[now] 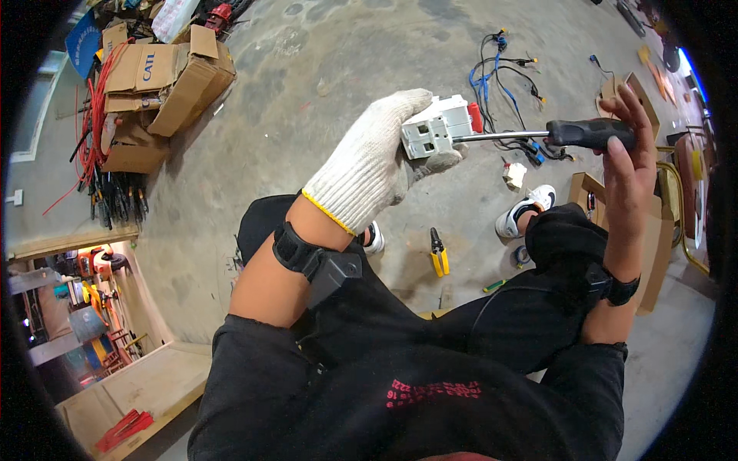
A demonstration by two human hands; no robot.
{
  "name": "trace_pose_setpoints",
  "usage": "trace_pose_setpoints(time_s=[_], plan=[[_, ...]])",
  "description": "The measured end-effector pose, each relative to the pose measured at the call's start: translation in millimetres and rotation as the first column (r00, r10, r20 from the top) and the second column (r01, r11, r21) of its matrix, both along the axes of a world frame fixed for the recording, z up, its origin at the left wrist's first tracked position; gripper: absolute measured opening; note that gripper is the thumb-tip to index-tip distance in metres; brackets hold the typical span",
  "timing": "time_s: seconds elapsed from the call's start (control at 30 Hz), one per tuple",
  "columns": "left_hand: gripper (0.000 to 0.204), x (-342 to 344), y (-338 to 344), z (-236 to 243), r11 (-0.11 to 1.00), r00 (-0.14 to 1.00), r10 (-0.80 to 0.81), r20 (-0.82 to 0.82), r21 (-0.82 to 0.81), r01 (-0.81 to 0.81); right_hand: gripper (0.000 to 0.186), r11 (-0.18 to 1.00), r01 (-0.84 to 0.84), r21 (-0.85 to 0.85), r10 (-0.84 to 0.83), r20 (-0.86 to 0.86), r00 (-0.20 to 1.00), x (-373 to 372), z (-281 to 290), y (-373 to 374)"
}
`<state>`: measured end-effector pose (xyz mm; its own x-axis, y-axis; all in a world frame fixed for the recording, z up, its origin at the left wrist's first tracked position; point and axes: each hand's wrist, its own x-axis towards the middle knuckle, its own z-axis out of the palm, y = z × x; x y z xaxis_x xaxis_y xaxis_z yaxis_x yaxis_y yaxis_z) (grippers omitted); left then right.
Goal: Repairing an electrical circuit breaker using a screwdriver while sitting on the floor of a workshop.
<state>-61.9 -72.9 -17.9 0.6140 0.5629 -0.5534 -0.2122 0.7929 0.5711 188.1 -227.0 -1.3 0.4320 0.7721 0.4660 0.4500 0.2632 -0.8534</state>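
My left hand [369, 161], in a white knit glove with yellow trim, grips a white modular electrical device [430, 134] with a red part [474, 117] on its right. A screwdriver [584, 134] lies horizontally, its metal shaft reaching the right face of the device; whether the tip sits inside an opening is unclear. My bare right hand [629, 161] holds the screwdriver’s black handle, thumb underneath and some fingers raised. Below the device, on the concrete floor [323, 46], are a small white component [514, 174] and yellow-handled pliers [439, 253].
Blue and black cables [503, 84] lie beyond my hands. Cardboard boxes [177, 92] and red cables [92, 134] are at upper left. An open carton [649, 253] and folding chair [688, 230] stand at right; a green tool [493, 286] lies near my legs. Wooden shelving [142, 369] is lower left.
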Motion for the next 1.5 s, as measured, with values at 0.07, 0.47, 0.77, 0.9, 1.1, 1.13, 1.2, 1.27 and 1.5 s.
trace_pose_setpoints(time_s=[0.07, 0.47, 0.77, 0.9, 1.1, 1.13, 1.2, 1.27, 1.5], plan=[[0.031, 0, -1, 2, 1.000, 1.000, -0.019, -0.021, -0.006, 0.019, 0.046, 1.000, -0.004, 0.004, 0.004, 0.015, 1.000, -1, 1, 0], [0.033, 2, 1, -14, 1.000, 0.998, 0.028, 0.061, -0.001, -0.028, 0.047, 0.997, -0.072, 0.037, 0.077, -0.151, 0.986, 1, 3, 3], [0.035, 2, -2, -22, 1.000, 0.999, 0.022, 0.030, -0.008, -0.022, 0.042, 0.927, 0.118, -0.356, -0.152, -0.069, 0.986, 1, 4, -1], [0.035, 3, -4, -22, 1.000, 1.000, 0.019, 0.017, 0.016, -0.020, 0.050, 0.999, 0.041, 0.009, -0.040, -0.062, 0.997, -1, 1, 5], [0.035, 1, -3, -26, 0.999, 0.999, -0.022, 0.034, 0.043, 0.020, 0.037, 0.899, 0.037, -0.437, -0.143, -0.212, 0.967, 17, 2, -9], [0.035, 1, -2, -25, 0.999, 0.999, -0.026, 0.032, 0.044, 0.024, 0.040, 0.914, 0.079, -0.399, -0.166, -0.190, 0.968, 14, 3, -8], [0.035, 0, -2, -20, 0.995, 0.996, -0.090, 0.027, 0.044, 0.089, 0.045, 0.975, 0.064, -0.214, -0.092, -0.124, 0.988, 6, 6, -9], [0.035, 2, -4, -11, 0.995, 0.995, -0.086, -0.040, 0.045, 0.088, 0.059, 0.997, -0.019, 0.078, 0.022, -0.041, 0.999, 2, 4, -5], [0.034, 2, -3, -13, 0.999, 0.994, -0.014, -0.107, 0.031, 0.017, 0.046, 0.938, 0.049, -0.343, -0.132, -0.222, 0.966, 4, 6, -12]])
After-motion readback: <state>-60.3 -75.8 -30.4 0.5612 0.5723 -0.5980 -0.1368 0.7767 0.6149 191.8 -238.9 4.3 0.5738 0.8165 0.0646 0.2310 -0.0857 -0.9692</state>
